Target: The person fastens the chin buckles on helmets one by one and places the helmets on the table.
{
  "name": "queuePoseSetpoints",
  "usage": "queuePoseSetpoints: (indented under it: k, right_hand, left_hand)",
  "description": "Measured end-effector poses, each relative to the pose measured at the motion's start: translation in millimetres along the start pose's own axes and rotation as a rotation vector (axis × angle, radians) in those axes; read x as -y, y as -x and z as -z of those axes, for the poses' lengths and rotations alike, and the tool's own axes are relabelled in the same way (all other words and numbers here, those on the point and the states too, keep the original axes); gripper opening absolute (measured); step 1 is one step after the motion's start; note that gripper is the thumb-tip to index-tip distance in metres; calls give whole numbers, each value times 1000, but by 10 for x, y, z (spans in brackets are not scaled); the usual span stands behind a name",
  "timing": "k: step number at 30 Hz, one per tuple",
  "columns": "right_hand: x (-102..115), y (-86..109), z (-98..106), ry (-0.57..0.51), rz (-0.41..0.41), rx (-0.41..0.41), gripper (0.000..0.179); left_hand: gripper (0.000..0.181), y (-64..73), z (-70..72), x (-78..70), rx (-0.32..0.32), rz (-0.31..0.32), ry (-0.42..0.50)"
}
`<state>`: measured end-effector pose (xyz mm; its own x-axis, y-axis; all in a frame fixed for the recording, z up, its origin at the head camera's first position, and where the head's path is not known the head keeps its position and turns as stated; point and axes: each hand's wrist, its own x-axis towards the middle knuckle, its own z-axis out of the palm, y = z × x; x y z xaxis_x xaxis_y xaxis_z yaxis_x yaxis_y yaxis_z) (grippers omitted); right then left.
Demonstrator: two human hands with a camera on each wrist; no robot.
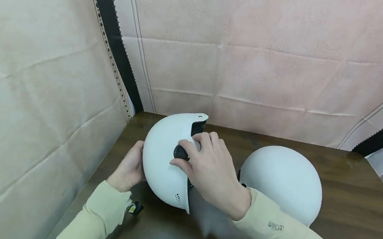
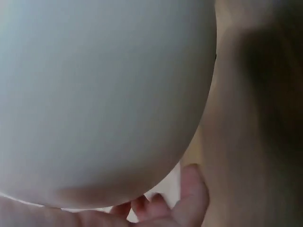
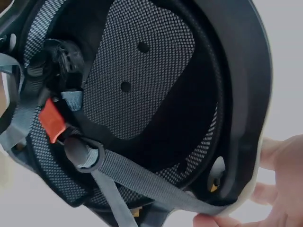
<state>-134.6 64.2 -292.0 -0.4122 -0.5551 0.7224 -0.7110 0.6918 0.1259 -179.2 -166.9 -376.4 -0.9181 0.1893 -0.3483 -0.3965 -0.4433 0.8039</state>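
A white helmet [image 1: 162,158] is held on its side over the left part of the table, its opening facing right. My left hand [image 1: 130,168] holds the shell from the left, its fingertips hidden behind it; the left wrist view has fingers [image 2: 191,194] curled along the shell's lower edge. On the near side, the thumb and index finger of my right hand [image 1: 215,170] pinch a black round knob [image 1: 180,152], while the other fingers lie at the rim. In the right wrist view the helmet's inside shows black mesh padding [image 3: 142,61], a grey strap [image 3: 147,182] and a red buckle piece [image 3: 51,120].
Another white helmet [image 1: 280,180] rests dome up on the brown wooden table [image 1: 344,181], right beside my right forearm. Pale cloth sheets [image 1: 258,49] hang behind the table and along its left side. A small black device [image 1: 135,208] is at my left wrist.
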Motion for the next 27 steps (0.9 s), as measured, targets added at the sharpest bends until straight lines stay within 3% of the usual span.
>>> queuePoseSetpoints:
  k: [3, 6, 9, 14, 17, 21, 24, 27]
  right_hand:
    - [35, 27, 49, 38, -1, -17, 38]
    - [35, 57, 100, 71, -14, -5, 37]
    - [-13, 92, 141, 73, -61, 46, 35]
    - [-102, 206, 135, 35, -181, 174, 42]
    - [-104, 303, 105, 21, -230, 215, 50]
    - [-122, 419, 59, 22, -285, 253, 71]
    - [-157, 519, 10, -9, -353, 326, 96]
    - [-180, 647, -59, -139, -494, 441, 113]
  left_hand:
    - [31, 6, -43, -12, 94, -3, -3]
    - [30, 3, -48, -22, 121, 15, 19]
    - [32, 4, -19, -36, 67, 17, -1]
    - [31, -11, -31, -12, -80, -105, -89]
    - [30, 10, -81, 31, -96, -156, -148]
    - [45, 77, -164, 29, -73, -185, -231]
    - [61, 136, -241, -18, -100, -233, -350]
    - [74, 196, -346, -60, -153, -287, -538]
